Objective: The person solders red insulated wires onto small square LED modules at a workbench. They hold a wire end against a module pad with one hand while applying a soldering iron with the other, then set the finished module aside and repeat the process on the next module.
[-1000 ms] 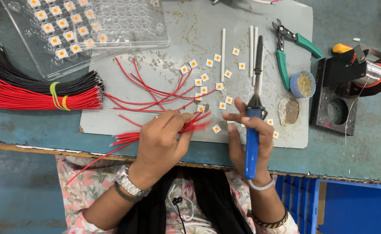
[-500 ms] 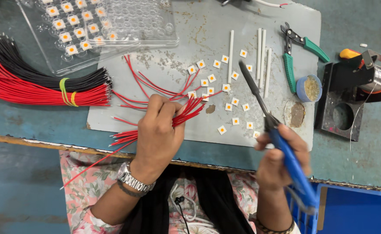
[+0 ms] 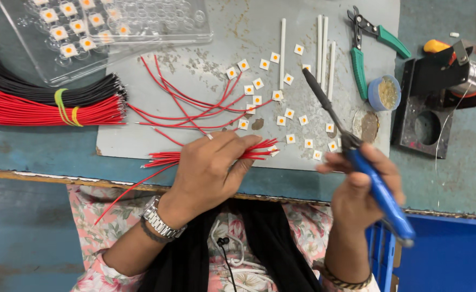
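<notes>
Right now the left hand (image 3: 211, 170) is closed over a bundle of short red wires (image 3: 165, 158), pinching them at the front edge of the grey work mat (image 3: 238, 32); wire ends stick out both sides of the fist, some w/ bare tips pointing right. Right hand (image 3: 365, 186) is wrapped round the blue handle of a soldering iron (image 3: 357, 154), held up off the mat, its dark shaft angled up-left w/ tip near the small white square LED chips (image 3: 289, 113) scattered mid-mat. Loose red wires (image 3: 189, 103) curve across the mat just above the left hand. White sleeve tubes (image 3: 322, 48) lie upright-ish in a row further back, green-handled cutters (image 3: 365, 46) beside them, then a small blue tub (image 3: 385, 93), prob. flux, hard to tell. Far right: black solder-reel stand (image 3: 438, 92). Far left: tied bundles of long red & black wires (image 3: 38, 103), and behind them a clear plastic tray (image 3: 113, 27) holding more LED chips. Blue bin (image 3: 443, 254) sits below the table edge at right.
</notes>
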Tool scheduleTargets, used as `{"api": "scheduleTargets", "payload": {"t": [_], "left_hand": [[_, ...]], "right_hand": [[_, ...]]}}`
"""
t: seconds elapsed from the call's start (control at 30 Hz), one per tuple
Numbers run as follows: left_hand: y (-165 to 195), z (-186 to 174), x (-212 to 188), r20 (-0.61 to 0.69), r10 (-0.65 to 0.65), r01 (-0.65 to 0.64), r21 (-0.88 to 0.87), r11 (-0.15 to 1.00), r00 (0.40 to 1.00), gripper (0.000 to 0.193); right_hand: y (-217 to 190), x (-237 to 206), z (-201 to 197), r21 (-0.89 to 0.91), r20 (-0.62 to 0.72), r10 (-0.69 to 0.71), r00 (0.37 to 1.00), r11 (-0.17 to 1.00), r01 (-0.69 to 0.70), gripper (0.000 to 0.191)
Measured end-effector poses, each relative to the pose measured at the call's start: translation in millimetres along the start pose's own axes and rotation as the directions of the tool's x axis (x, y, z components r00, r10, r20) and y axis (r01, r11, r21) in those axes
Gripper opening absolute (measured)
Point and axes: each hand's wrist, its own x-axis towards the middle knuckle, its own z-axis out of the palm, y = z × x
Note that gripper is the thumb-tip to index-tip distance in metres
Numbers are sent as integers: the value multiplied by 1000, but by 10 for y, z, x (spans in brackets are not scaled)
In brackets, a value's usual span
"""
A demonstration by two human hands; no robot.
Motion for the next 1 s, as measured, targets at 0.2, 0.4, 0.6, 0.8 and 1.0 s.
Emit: {"api": "scheduleTargets", "payload": {"t": [0.2,0.4,0.6,0.8,1.0], "left_hand": [[51,119,-19,69,55,-59,57,997,996,31],[57,156,-41,118,-89,95,-49,994,989,26],[73,184,7,77,-49,61,-159,985,996,18],[134,175,46,118,-109,122,-110,986,987,22],[122,200,27,103,-55,60,-49,997,993,15]], "right_hand": [[-47,-100,182,-28,115,92,989,996,-89,34],[3,-121,230,-115,196,77,978,992,-55,24],[-13,-102,262,-100,215,113,970,991,-93,29],[-20,-55,295,-162,268,53,962,987,-9,42],[-23,32,296,-204,372,63,926,979,15,52]]}}
